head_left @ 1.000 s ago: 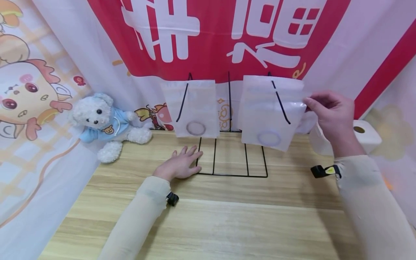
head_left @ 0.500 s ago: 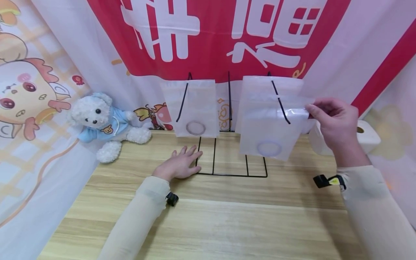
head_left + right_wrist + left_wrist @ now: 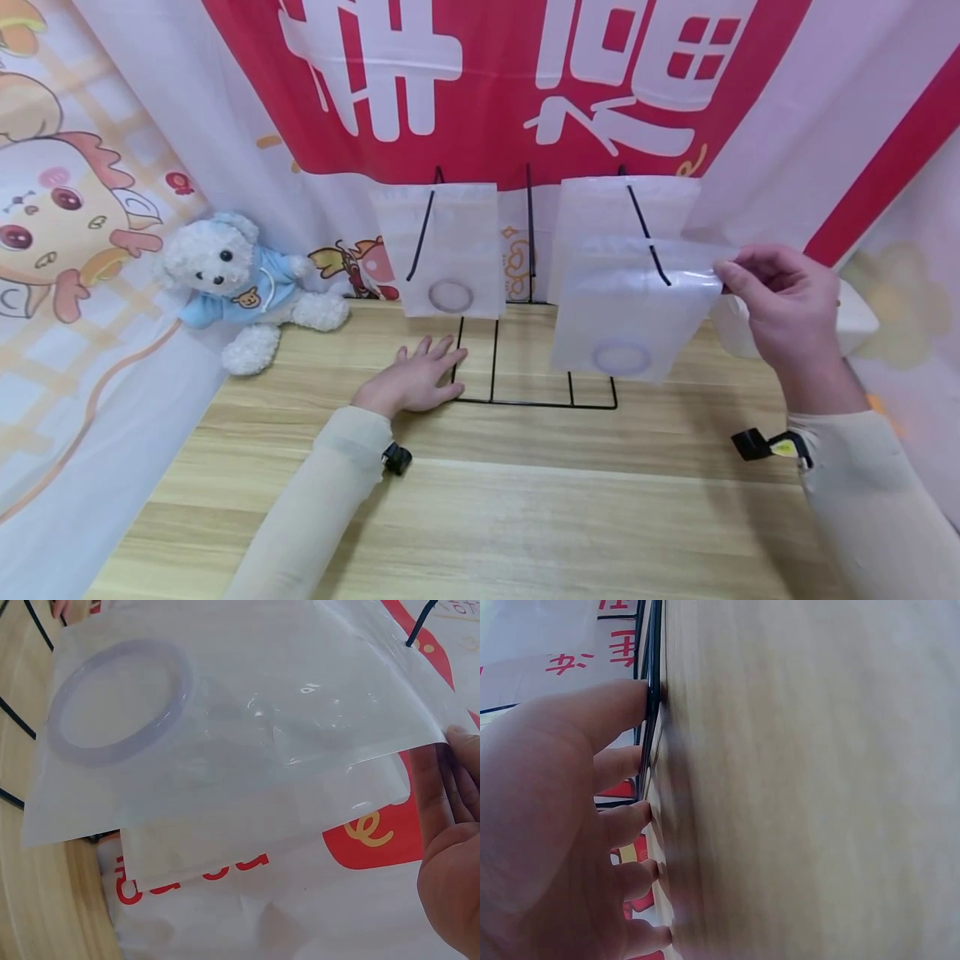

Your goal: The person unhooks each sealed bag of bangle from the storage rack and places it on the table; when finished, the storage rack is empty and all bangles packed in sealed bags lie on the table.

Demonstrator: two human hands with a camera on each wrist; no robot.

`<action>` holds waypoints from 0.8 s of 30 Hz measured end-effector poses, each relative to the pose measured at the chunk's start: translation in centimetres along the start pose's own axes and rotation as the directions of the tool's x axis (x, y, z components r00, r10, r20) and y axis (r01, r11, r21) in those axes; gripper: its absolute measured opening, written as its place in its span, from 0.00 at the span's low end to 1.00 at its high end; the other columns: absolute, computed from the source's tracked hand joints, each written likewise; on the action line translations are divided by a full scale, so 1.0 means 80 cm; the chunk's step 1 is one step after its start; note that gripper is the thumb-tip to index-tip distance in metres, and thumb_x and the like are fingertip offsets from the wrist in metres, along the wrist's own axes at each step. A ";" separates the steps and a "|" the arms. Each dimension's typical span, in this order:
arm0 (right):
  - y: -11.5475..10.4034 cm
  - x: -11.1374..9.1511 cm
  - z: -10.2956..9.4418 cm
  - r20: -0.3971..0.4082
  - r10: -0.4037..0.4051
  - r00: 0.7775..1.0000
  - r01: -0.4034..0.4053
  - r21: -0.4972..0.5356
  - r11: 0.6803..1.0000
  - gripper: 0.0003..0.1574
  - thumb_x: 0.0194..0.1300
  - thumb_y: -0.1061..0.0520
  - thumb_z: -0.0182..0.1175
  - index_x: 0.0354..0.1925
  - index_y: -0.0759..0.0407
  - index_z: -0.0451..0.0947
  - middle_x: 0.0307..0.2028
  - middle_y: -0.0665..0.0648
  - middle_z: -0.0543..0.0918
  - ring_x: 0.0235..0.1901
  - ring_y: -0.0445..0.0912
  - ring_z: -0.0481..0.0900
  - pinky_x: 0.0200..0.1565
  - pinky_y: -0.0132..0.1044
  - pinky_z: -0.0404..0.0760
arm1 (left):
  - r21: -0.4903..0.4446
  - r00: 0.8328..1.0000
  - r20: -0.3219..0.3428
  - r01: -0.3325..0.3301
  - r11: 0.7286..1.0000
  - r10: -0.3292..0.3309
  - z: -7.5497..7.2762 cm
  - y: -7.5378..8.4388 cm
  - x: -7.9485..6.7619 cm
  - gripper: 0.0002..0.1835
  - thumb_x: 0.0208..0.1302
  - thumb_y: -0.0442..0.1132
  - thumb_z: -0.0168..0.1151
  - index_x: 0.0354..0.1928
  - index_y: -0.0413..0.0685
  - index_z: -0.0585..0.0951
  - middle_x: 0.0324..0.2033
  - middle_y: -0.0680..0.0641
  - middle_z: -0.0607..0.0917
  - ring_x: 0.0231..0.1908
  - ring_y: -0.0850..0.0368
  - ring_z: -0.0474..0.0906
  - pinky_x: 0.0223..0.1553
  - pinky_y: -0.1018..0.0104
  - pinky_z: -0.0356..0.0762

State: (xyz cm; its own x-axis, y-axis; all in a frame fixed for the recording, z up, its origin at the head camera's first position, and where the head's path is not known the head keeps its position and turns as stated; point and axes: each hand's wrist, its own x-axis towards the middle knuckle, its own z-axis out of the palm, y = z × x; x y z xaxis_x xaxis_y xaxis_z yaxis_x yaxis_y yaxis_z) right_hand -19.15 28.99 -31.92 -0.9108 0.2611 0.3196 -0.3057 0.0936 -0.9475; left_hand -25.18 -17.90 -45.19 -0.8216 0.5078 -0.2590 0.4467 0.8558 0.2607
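Observation:
My right hand [image 3: 787, 308] pinches the right edge of a translucent plastic bag [image 3: 637, 317] between thumb and fingers. A pale lilac ring, perhaps a bangle [image 3: 97, 756], shows through the bag's lower part. The bag hangs near the bent front end of a black wire hook [image 3: 662, 267], its top edge tilted. Behind it, another translucent bag [image 3: 600, 208] hangs farther back on that hook. With fingers spread, my left hand [image 3: 412, 377] rests on the table, its fingertips touching the left side of the black wire stand [image 3: 536, 405].
On the stand's left hook hangs another translucent bag [image 3: 457, 233] with a grey ring visible. A white teddy bear [image 3: 251, 279] in blue sits at the left. Behind my right hand is a white box-like object [image 3: 855, 321]. A printed curtain [image 3: 487, 100] backs the wooden table [image 3: 525, 517].
My right hand has pulled the front bag forward and down along the hook, toward its tip, parting it from the bag behind. The left hand has stayed in place.

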 end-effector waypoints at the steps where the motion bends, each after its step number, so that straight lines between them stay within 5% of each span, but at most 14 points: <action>1: -0.001 -0.003 -0.001 0.001 0.002 1.000 -0.002 -0.013 1.000 0.17 0.70 0.59 0.74 0.54 0.63 0.87 0.39 0.47 0.90 0.37 0.41 0.86 0.44 0.21 0.87 | 0.000 1.000 0.001 0.000 1.000 0.000 0.000 0.000 0.000 0.39 0.82 0.61 0.52 0.87 0.58 0.57 0.88 0.40 0.50 0.85 0.26 0.44 0.79 0.18 0.42; 8: -0.005 -0.022 -0.008 -0.004 -0.015 1.000 0.015 -0.065 0.998 0.17 0.70 0.60 0.73 0.55 0.63 0.87 0.41 0.47 0.90 0.37 0.40 0.86 0.45 0.20 0.86 | 0.000 1.000 0.006 0.003 1.000 -0.003 -0.001 0.002 0.000 0.39 0.83 0.60 0.52 0.87 0.57 0.57 0.88 0.40 0.49 0.85 0.25 0.43 0.79 0.18 0.41; 24: -0.008 -0.054 -0.015 -0.034 -0.140 0.990 0.143 0.092 0.986 0.16 0.66 0.70 0.72 0.51 0.77 0.85 0.39 0.55 0.90 0.32 0.42 0.88 0.41 0.24 0.89 | -0.004 1.000 0.006 0.002 1.000 -0.002 -0.002 0.003 -0.001 0.39 0.83 0.60 0.52 0.87 0.57 0.57 0.88 0.40 0.49 0.85 0.26 0.43 0.79 0.18 0.41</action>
State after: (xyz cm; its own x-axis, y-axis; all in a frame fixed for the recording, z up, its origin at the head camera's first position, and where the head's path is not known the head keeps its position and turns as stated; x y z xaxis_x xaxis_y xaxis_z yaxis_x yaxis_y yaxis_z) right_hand -14.69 28.94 -32.73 -0.8490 0.2783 0.4491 -0.4566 0.0410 -0.8887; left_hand -25.03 -17.77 -44.97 -0.8202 0.5068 -0.2653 0.4439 0.8564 0.2637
